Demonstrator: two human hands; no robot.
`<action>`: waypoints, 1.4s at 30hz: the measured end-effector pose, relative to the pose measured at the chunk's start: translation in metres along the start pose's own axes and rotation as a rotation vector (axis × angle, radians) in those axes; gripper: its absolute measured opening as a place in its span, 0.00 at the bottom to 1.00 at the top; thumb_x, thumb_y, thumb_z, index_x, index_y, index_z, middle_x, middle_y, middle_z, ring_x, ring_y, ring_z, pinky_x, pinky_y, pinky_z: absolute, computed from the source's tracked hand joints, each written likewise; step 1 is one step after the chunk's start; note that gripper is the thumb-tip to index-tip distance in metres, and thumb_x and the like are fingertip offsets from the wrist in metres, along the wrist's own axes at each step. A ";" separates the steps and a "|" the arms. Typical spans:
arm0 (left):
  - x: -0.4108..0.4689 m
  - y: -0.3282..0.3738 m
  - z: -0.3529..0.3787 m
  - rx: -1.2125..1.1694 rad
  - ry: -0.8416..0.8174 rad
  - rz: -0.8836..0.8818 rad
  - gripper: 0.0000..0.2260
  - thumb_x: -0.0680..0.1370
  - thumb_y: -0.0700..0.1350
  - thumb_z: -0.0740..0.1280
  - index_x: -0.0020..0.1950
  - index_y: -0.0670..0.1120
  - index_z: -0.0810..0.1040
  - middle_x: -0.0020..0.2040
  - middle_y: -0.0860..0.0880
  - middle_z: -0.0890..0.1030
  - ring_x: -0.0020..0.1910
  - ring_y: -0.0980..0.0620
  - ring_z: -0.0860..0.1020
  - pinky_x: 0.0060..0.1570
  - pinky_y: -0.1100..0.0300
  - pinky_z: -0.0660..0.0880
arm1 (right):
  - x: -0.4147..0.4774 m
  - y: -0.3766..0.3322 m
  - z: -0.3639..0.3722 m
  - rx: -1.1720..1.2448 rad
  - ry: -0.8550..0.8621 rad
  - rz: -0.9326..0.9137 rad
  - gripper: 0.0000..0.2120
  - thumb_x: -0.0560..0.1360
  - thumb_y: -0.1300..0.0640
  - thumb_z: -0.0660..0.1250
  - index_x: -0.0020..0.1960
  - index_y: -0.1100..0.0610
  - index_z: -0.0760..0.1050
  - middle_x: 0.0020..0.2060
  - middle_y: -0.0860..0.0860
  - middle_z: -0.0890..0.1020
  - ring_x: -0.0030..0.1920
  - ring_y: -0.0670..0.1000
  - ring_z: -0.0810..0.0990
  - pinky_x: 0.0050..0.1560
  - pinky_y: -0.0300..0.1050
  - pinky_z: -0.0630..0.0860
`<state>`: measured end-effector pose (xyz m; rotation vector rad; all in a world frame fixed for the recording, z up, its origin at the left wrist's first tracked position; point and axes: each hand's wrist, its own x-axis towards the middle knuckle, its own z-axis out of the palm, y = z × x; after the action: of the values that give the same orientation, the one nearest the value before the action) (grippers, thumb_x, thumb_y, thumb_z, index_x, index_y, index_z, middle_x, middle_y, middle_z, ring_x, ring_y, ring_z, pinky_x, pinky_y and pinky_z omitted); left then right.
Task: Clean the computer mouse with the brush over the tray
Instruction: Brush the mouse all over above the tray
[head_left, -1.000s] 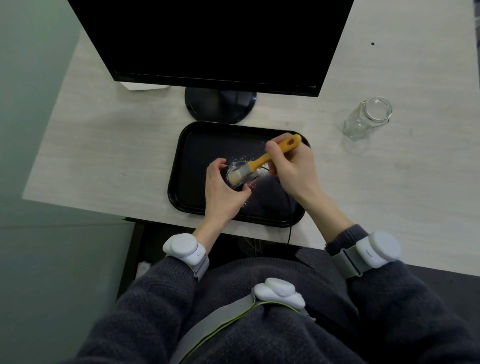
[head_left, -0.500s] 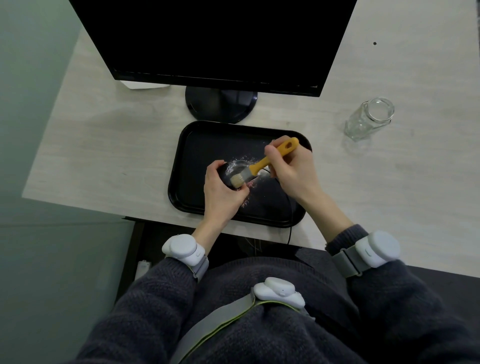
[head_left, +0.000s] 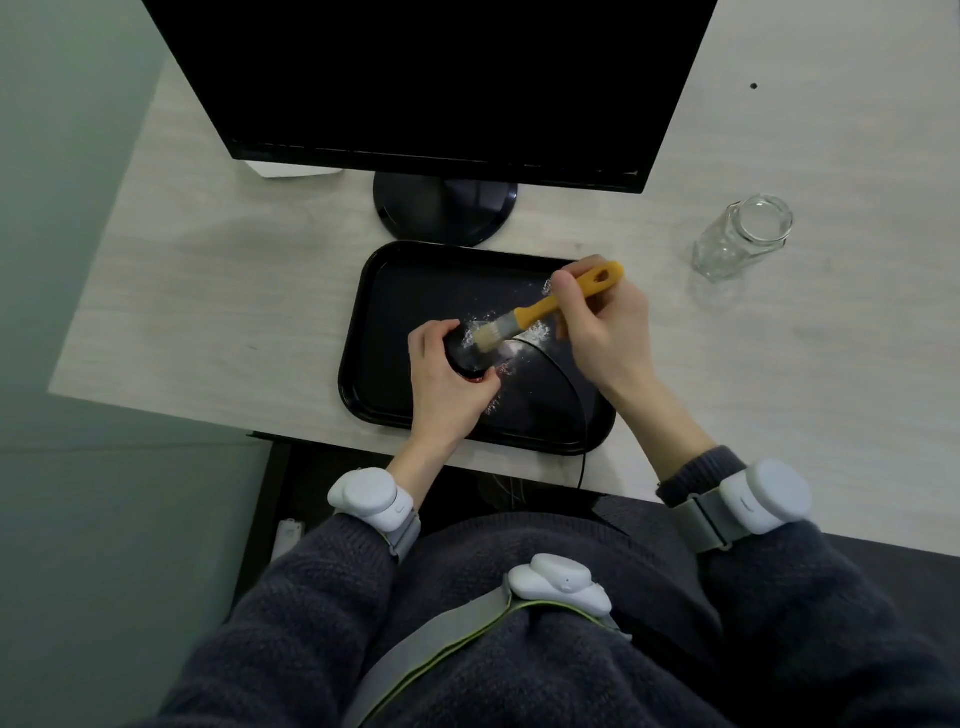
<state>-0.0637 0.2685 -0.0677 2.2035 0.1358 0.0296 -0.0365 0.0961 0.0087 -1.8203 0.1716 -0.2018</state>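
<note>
Fingers of right hand (head_left: 605, 332) pinched around yellow brush (head_left: 545, 309), bristles on black mouse (head_left: 465, 353); left hand (head_left: 447, 382) clasped around mouse over black tray (head_left: 374, 312), near monitor (head_left: 431, 83); glass jar (head_left: 743, 236) far right.

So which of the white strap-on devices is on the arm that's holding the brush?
The white device on the right wrist; the right hand grips the yellow brush. The left-wrist one and the chest one are elsewhere.

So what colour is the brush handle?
Yellow-orange, on the brush held in the right hand; clearest in the head view.
</note>
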 end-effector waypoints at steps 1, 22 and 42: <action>0.000 0.000 0.000 0.009 -0.007 0.018 0.29 0.64 0.42 0.76 0.63 0.46 0.70 0.61 0.47 0.69 0.56 0.61 0.68 0.59 0.75 0.64 | 0.000 0.000 0.002 0.017 -0.035 -0.001 0.07 0.77 0.52 0.65 0.40 0.47 0.75 0.27 0.50 0.75 0.28 0.56 0.75 0.30 0.47 0.72; -0.008 -0.011 -0.008 0.040 -0.074 0.039 0.29 0.65 0.37 0.77 0.63 0.44 0.70 0.61 0.45 0.69 0.55 0.63 0.68 0.58 0.78 0.62 | -0.005 0.004 0.015 -0.023 -0.106 -0.011 0.07 0.78 0.54 0.65 0.41 0.51 0.75 0.28 0.48 0.75 0.29 0.51 0.76 0.31 0.43 0.73; -0.009 -0.004 -0.007 0.078 -0.097 0.059 0.27 0.64 0.45 0.78 0.57 0.52 0.68 0.55 0.51 0.70 0.50 0.62 0.71 0.50 0.76 0.67 | -0.007 0.013 0.010 -0.023 -0.081 0.003 0.08 0.79 0.52 0.65 0.42 0.54 0.75 0.27 0.45 0.75 0.28 0.42 0.76 0.33 0.33 0.72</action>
<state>-0.0732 0.2759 -0.0664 2.2819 0.0173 -0.0508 -0.0411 0.1033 -0.0063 -1.8476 0.1197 -0.1245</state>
